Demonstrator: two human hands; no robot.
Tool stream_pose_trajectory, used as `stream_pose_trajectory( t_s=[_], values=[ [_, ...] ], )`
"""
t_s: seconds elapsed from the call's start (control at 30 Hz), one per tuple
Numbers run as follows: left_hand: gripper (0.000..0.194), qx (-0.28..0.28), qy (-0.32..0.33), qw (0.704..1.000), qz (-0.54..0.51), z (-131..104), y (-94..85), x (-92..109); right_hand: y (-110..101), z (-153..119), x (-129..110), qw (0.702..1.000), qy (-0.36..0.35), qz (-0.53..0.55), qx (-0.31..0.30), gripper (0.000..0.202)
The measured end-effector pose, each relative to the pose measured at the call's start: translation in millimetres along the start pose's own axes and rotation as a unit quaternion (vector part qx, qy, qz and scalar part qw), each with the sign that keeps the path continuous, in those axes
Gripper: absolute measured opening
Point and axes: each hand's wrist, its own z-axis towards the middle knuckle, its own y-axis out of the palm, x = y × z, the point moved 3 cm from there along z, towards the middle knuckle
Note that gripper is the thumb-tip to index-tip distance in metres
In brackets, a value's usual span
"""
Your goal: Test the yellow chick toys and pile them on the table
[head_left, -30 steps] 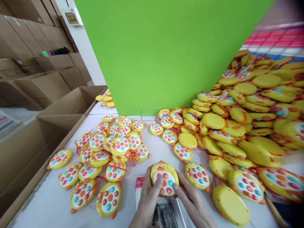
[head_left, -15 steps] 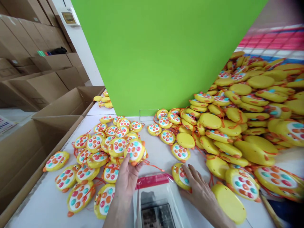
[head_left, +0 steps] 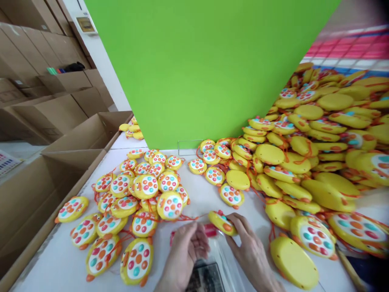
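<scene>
My right hand (head_left: 251, 247) grips a yellow duck-shaped toy (head_left: 221, 224) by its right end, thumb below and fingers above. The toy is tilted up off the table, so mostly its edge shows. To its left my left hand (head_left: 191, 247) is empty, its fingers loosely curved and apart from the thumb. Both hands are above a clear plastic bag (head_left: 223, 253) with a red strip and a dark panel (head_left: 209, 278), partly hidden by my left hand. Just beyond my left hand lies a button-faced toy (head_left: 170, 205) with an orange cord.
Several similar toys (head_left: 136, 259) lie face up on the white table (head_left: 197, 192) at the left. A large heap of them (head_left: 298, 162) fills the right side. A green panel (head_left: 206, 73) stands at the back. An open cardboard box (head_left: 73, 162) borders the table's left edge.
My left hand has let go of a toy, now on the left group, and moved back toward the bag. My right hand has lifted its toy and shifted it left.
</scene>
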Motion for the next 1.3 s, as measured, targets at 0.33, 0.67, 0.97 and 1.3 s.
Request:
stream_pose_trajectory(
  t_s=[0.33,0.67,0.97,1.3],
  values=[
    [0.034,0.062,-0.010,0.998,0.021,9.9,7.5,-19.4,-12.6,-7.8,-41.7,0.987,-0.108,0.117,-0.001,0.038],
    [0.061,-0.018,-0.130,0.990,0.050,5.5,4.7,-26.9,-19.9,8.5,-14.0,0.915,0.179,0.347,-0.104,0.050],
    [0.060,-0.027,-0.131,0.990,0.049,0.3,1.3,-24.3,-29.6,8.9,-23.2,0.938,0.108,0.312,-0.101,0.041],
    [0.046,0.001,0.011,0.998,0.057,1.1,-7.8,-16.3,-32.5,0.5,-35.4,0.958,0.018,0.280,-0.056,0.023]
  ],
)
